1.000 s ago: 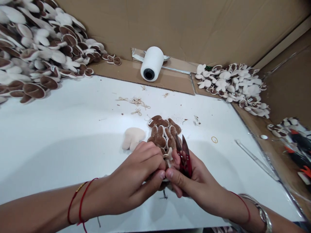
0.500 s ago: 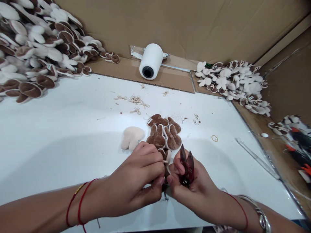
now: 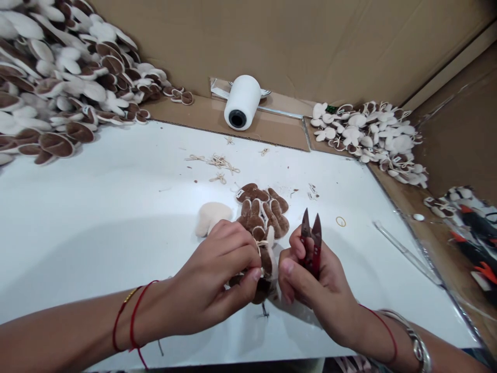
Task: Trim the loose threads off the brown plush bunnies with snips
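My left hand (image 3: 229, 269) is closed around a small brown-and-cream plush piece (image 3: 266, 261), with a thin cream cord showing near its top; the fingers cover part of it. To the right of it, my right hand (image 3: 314, 285) grips red-handled thread snips (image 3: 311, 243), their two blades pointing up and apart. The right fingertips are a little away from the plush piece. Just beyond the hands lie several brown bunny-eared plush pieces (image 3: 276, 218), one bearing a white tag. A cream plush piece (image 3: 214, 215) rests behind my left hand.
Small cream cord bows (image 3: 218, 161) lie farther back on the white table (image 3: 116, 217). Plush heaps stand at the back left (image 3: 70, 83) and back right (image 3: 365, 129). A white roll (image 3: 244, 101) leans near the cardboard wall. At right are a yellow ring (image 3: 340, 221) and a clear strip (image 3: 406, 254).
My right hand has moved right, off the plush piece, and the snips in it have risen. My left hand keeps hold of the plush piece, which now shows more.
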### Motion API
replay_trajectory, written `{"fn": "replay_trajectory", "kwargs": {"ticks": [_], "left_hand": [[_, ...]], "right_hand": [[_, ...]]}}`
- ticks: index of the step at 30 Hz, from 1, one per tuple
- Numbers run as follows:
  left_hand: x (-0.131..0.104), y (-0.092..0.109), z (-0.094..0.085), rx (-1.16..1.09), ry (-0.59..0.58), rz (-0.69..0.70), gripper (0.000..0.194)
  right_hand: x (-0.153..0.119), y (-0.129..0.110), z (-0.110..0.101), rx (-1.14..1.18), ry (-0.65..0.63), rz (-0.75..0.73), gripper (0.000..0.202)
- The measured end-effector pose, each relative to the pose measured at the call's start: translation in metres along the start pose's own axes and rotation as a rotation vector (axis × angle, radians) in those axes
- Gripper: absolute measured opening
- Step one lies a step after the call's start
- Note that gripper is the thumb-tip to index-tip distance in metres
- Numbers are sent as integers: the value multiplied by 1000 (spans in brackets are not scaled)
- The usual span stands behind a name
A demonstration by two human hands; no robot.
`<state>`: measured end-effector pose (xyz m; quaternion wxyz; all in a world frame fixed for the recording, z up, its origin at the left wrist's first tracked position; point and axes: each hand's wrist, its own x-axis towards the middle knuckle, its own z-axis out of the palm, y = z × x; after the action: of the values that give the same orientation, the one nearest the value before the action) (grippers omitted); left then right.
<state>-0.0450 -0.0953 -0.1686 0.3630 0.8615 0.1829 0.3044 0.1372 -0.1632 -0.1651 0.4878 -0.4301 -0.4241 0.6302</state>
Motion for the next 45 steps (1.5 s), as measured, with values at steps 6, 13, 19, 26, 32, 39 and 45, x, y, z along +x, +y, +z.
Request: {"fn": "replay_trajectory", "kwargs": {"ticks": [6, 13, 19, 26, 32, 39, 45], "left_hand": [[0, -1, 1, 15, -80, 15, 17], [0, -2, 1, -18, -83, -50, 13], [3, 2, -1, 3, -141, -148, 19], [5, 5, -3, 28, -239, -187, 19], [5, 3, -2, 22, -237, -107, 18], [4, 5, -1, -20, -213, -124, 18], [6, 7, -2, -73, -217, -166, 21]], "right_hand": [[3, 7, 0, 10, -2, 143, 39], [5, 8, 0, 32, -72, 153, 27], [4, 13, -2, -2, -67, 179, 25], [5, 13, -4, -67, -56, 150, 25], [-1, 17, -2, -219, -14, 50, 28], [-7, 19, 1, -187, 42, -12, 26], [-7, 14, 3, -250, 105, -151, 29]]}}
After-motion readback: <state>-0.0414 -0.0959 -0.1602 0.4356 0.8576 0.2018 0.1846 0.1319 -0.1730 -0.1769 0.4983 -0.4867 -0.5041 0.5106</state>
